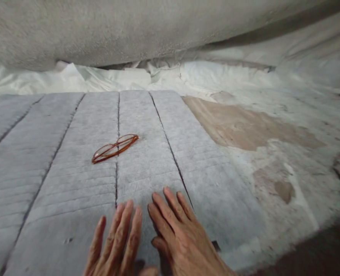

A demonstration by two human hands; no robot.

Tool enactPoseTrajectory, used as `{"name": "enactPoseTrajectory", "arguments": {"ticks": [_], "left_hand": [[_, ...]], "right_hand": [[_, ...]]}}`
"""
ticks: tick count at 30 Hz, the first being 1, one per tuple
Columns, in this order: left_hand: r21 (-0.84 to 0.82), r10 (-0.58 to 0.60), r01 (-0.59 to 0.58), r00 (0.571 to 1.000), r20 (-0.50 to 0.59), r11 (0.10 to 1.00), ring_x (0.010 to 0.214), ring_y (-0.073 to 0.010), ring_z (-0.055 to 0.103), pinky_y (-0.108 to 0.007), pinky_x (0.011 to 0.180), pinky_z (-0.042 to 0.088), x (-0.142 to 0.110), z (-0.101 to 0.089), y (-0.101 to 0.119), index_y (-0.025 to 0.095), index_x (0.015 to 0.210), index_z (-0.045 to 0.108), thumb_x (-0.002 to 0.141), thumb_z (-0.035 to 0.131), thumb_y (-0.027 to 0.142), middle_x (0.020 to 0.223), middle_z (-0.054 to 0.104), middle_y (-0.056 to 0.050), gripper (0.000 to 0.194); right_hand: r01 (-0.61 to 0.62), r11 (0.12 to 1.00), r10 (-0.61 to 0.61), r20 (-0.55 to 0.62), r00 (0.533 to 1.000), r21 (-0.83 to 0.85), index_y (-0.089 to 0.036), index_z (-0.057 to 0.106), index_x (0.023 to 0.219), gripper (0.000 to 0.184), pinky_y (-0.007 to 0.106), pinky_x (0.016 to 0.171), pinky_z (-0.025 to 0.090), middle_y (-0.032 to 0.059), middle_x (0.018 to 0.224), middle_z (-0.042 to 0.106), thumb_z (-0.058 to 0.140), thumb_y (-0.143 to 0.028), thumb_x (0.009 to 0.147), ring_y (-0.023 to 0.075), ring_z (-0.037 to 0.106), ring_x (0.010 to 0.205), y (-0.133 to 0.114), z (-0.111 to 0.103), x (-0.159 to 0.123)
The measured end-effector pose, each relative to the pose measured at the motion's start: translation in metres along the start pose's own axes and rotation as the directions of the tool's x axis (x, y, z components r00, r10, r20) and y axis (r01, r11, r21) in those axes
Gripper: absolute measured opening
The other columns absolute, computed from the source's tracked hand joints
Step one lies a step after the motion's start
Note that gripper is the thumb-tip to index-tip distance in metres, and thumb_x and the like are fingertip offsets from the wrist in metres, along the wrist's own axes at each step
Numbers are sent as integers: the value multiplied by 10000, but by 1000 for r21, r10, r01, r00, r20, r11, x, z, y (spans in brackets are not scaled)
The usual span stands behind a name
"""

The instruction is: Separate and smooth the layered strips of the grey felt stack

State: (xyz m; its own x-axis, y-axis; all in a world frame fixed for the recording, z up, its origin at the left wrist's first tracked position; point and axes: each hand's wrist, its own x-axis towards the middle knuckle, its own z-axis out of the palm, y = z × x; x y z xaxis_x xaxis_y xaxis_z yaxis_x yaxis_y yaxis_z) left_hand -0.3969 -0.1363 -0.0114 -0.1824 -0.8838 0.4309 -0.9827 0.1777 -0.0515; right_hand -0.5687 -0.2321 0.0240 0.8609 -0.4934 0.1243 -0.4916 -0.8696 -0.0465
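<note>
My left hand (116, 243) and my right hand (181, 237) lie flat, side by side, palms down on a strip of grey fibrous insulation matting (147, 165). Fingers are stretched out and slightly apart; neither hand holds anything. The matting is laid in several parallel strips with dark seams between them. A pair of brown-rimmed glasses (115, 148), folded, rests on the matting across one seam, well beyond my fingertips.
Right of the strips, a bare dusty surface with tan patches (244, 126) is exposed. Crumpled white sheeting (101, 78) runs along the far edge. A large pale curved surface (129, 30) hangs low overhead. A dark area (325, 253) lies at the bottom right.
</note>
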Motion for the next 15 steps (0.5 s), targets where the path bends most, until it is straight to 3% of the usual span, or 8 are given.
{"name": "enactPoseTrajectory", "arguments": {"ticks": [5, 10, 15], "left_hand": [[-34, 8, -8, 1000, -11, 999, 1299, -290, 312, -425, 1110, 153, 29, 2, 16, 5, 1346, 305, 863, 332, 500, 1397, 343, -213, 691], [-41, 98, -98, 995, -11, 994, 1273, -305, 351, -431, 1107, 143, 35, 9, 29, 3, 1314, 356, 835, 394, 538, 1368, 390, -211, 719], [-30, 105, -105, 994, 15, 994, 1261, -328, 365, -460, 1097, 141, 45, 16, 42, 41, 1309, 383, 823, 416, 550, 1359, 405, -207, 705]], "right_hand": [[15, 997, -36, -305, 952, -70, -98, 554, 1180, 348, 382, 950, 457, 88, 1294, 481, 364, -140, 892, 261, 365, 1243, 2, -5, -20], [-169, 974, 130, -242, 962, -151, -62, 480, 1244, 367, 418, 934, 457, 126, 1347, 409, 372, -166, 909, 277, 323, 1267, 36, -28, -48], [-241, 946, 210, -155, 965, -219, -101, 440, 1292, 423, 520, 942, 409, 110, 1412, 309, 337, -323, 947, 317, 262, 1290, 67, -20, -58]]}}
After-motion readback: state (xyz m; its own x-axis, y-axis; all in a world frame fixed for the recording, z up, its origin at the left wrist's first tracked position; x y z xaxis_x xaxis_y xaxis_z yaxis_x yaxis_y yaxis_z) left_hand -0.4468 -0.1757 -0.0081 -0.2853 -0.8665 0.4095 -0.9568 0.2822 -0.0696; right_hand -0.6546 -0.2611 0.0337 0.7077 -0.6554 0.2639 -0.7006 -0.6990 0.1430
